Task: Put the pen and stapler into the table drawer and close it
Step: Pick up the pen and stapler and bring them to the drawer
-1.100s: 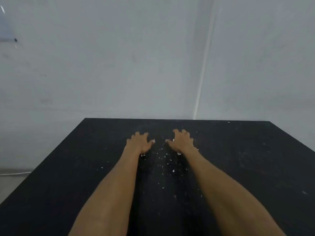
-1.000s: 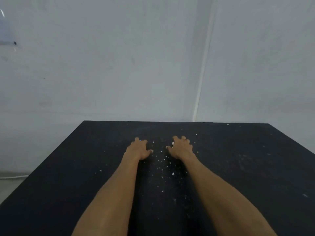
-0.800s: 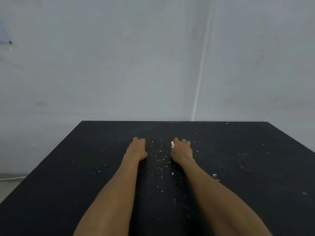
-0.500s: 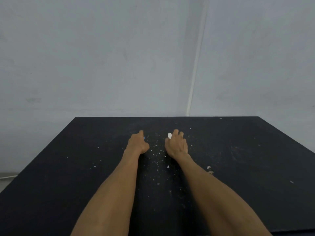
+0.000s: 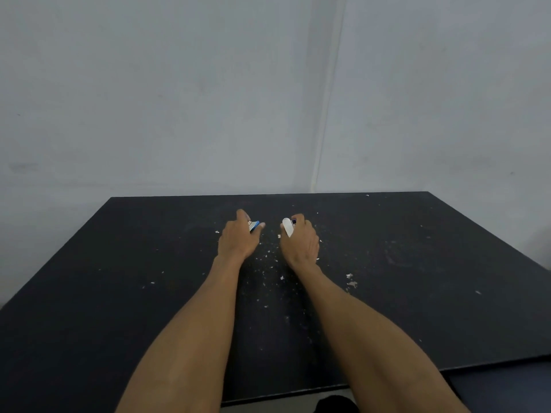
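A small object with a blue edge and a pale face [image 5: 254, 225], maybe the stapler, sticks out from the closed fingers of the left hand [image 5: 237, 241], toward the thumb side. A white rounded piece with a dark tip behind it [image 5: 288, 226], maybe the pen, stands out above the closed right hand [image 5: 299, 244]. Both are mostly hidden inside the grip.
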`<control>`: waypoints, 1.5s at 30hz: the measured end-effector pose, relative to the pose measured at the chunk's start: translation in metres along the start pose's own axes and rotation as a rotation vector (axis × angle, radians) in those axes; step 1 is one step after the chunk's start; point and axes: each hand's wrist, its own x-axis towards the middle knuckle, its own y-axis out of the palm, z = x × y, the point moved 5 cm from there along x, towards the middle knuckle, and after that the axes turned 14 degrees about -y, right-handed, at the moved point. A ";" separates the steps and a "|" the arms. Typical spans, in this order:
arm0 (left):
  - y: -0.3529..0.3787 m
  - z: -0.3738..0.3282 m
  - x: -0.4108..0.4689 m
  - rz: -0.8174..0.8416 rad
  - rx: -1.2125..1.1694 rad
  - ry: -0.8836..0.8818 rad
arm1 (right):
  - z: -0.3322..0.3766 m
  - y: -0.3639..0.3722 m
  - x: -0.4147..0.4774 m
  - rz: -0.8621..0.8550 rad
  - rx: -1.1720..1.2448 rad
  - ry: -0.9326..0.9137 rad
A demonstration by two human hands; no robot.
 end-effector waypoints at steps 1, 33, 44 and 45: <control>0.003 -0.002 0.000 0.013 -0.003 0.013 | -0.001 0.000 0.000 0.017 -0.009 -0.002; 0.201 -0.224 -0.228 0.468 -0.112 0.534 | -0.207 -0.302 -0.178 -0.486 -0.402 0.446; 0.230 -0.248 -0.272 0.483 -0.055 0.578 | -0.277 -0.324 -0.257 -0.023 -0.680 0.588; 0.232 -0.247 -0.273 0.485 -0.050 0.576 | -0.280 -0.316 -0.256 0.047 -0.670 0.562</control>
